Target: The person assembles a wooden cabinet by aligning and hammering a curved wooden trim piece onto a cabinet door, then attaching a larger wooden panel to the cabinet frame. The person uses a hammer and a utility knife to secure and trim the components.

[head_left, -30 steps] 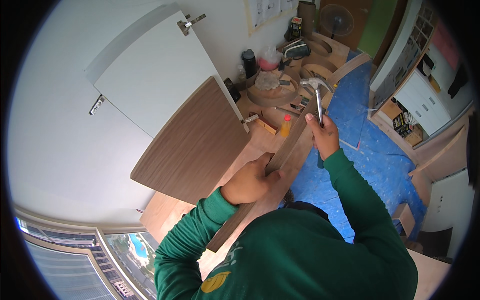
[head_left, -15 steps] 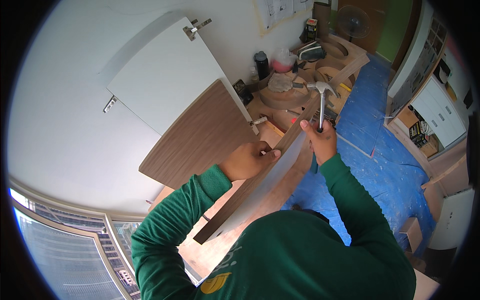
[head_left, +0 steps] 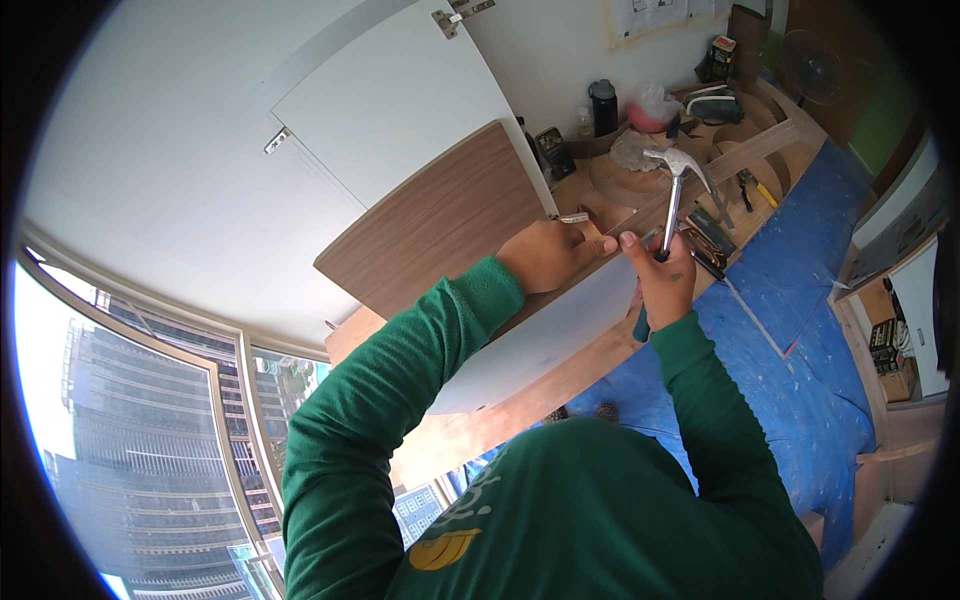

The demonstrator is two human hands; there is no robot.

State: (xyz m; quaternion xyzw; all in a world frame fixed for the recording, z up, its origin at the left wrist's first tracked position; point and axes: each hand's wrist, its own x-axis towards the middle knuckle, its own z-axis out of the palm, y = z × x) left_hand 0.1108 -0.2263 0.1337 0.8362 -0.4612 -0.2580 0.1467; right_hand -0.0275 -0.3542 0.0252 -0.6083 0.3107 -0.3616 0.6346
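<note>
Since the earlier frame, the hammer (head_left: 672, 200) has been raised higher, right of centre in the frame, its handle gripped by the right hand (head_left: 662, 285). Just left of it, the left hand (head_left: 548, 255) is closed on a board (head_left: 545, 335) beside a metal hinge (head_left: 573, 217).

Both hands (head_left: 548, 255) (head_left: 662, 282) apparently clenched, raised.

Right hand (head_left: 662, 282) gripping hammer (head_left: 672, 195); left hand (head_left: 545, 254) on white panel (head_left: 545, 335)
</note>
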